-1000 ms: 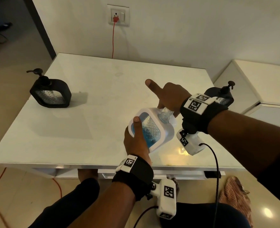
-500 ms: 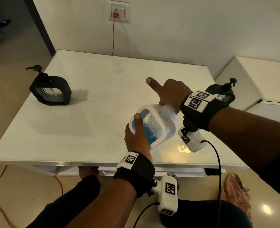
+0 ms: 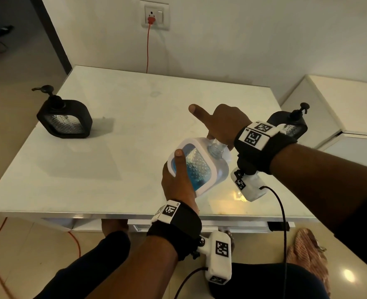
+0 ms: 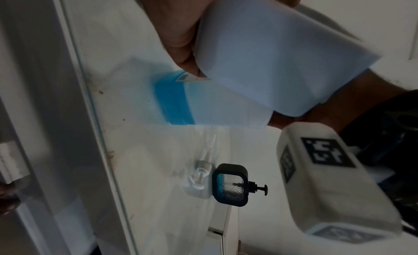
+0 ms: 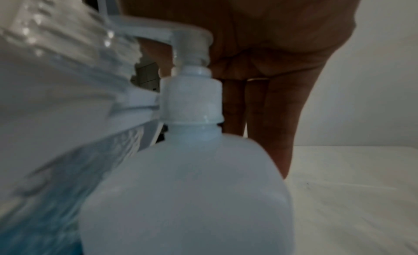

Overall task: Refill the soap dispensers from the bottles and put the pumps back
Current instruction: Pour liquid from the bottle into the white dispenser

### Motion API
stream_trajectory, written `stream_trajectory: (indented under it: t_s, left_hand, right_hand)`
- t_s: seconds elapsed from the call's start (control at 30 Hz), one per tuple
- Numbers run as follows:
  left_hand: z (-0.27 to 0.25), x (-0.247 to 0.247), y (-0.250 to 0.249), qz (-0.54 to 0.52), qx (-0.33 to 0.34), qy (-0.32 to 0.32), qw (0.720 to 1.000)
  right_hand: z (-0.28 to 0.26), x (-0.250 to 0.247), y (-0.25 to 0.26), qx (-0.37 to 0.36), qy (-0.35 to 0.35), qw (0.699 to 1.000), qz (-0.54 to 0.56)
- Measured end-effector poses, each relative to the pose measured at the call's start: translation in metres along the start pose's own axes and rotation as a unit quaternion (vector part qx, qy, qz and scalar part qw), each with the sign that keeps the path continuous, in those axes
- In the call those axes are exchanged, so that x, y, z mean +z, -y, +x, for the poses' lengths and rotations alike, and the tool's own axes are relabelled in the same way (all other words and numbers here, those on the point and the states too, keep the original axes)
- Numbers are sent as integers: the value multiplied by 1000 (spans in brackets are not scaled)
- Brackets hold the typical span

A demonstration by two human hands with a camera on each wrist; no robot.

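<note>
Two hands met over the white table (image 3: pixel 117 117) at 5 o'clock: the left hand (image 3: pixel 178 186) gripped a tilted white dispenser (image 3: pixel 196 167), while the right hand (image 3: pixel 223 124) pressed a refill bottle's (image 5: pixel 187 196) pump, forefinger extended.

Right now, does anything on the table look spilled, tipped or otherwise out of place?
No spill is visible. The white dispenser is tilted in the left hand, neck open, against the refill bottle's pump spout under the right hand. Its removed white pump lies loose beside the black dispenser.
</note>
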State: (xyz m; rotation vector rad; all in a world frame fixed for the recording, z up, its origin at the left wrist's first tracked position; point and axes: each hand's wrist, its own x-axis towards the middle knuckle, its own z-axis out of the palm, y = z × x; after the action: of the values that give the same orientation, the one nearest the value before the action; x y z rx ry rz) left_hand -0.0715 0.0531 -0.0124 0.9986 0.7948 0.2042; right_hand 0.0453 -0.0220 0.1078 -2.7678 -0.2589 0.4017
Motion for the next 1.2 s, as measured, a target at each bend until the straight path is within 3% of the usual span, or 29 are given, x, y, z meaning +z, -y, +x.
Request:
stream_trajectory:
  t_s: [0.17, 0.43, 0.73, 1.0, 1.2]
  left_hand:
    - [2, 0, 2, -8, -16, 0, 1000]
    - [3, 0, 5, -12, -18, 9, 1000]
    - [5, -1, 6, -11, -1, 9, 1000]
    - [4, 0, 7, -11, 3, 0, 1000]
    - [4, 0, 7, -5, 6, 5, 1000]
  right_hand:
    - [-5, -9, 3, 9, 45, 999, 23]
    - [3, 5, -5, -8, -27, 999, -37]
    - [-2, -5, 2, 2, 19, 1000, 0]
    - [2, 4, -4, -14, -31, 999, -10]
    - [-3, -6, -1, 7, 21, 999, 41]
